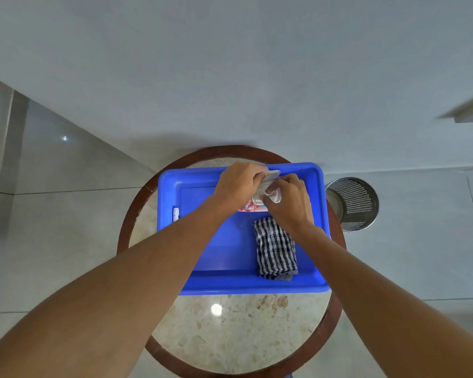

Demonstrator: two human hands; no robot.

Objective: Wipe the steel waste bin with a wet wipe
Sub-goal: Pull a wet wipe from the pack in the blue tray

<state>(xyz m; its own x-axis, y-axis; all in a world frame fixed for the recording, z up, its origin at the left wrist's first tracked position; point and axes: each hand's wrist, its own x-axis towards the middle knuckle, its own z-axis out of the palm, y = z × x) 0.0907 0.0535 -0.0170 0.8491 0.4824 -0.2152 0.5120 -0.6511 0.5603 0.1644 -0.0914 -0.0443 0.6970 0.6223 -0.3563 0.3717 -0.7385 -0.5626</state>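
Over the blue tray (172, 186), the left hand (239, 184) grips the wipe pack (260, 199); right hand (290, 200) fingers pinch a white wet wipe (274, 195). The steel waste bin (352, 204) stands on the floor just beside the tray's right edge.

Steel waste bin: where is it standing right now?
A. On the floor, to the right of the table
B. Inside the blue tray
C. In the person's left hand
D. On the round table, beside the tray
A. The steel waste bin stands on the tiled floor just past the right edge of the round table, outside the blue tray, while both hands work at the wipe pack in the tray.
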